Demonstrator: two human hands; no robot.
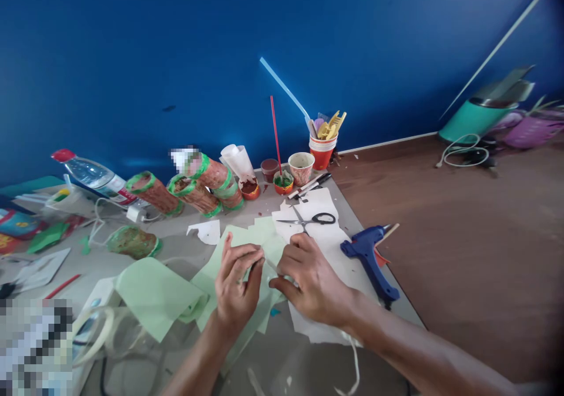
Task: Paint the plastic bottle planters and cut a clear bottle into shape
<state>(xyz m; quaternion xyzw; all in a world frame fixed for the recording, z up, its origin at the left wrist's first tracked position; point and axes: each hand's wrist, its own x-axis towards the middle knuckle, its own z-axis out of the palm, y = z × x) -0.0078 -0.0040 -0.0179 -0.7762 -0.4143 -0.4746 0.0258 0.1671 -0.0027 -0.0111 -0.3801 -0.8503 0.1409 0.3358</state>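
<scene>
A thin, pale, translucent strip (270,264) lies between the hands, over pale green paper sheets (211,268), slanting from far left to near right. The left hand (238,281) pinches its far end; the right hand (311,278), curled and equally close, pinches the near end.

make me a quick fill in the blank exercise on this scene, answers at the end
1. Of the left hand and the right hand, the ____ one is nearer the glue gun.
2. The sheet directly beneath the left hand is pale ____.
3. The scissors lie on paper coloured ____.
4. The clear plastic bottle has a cap coloured ____.

Missing words: right; green; white; red.
</scene>
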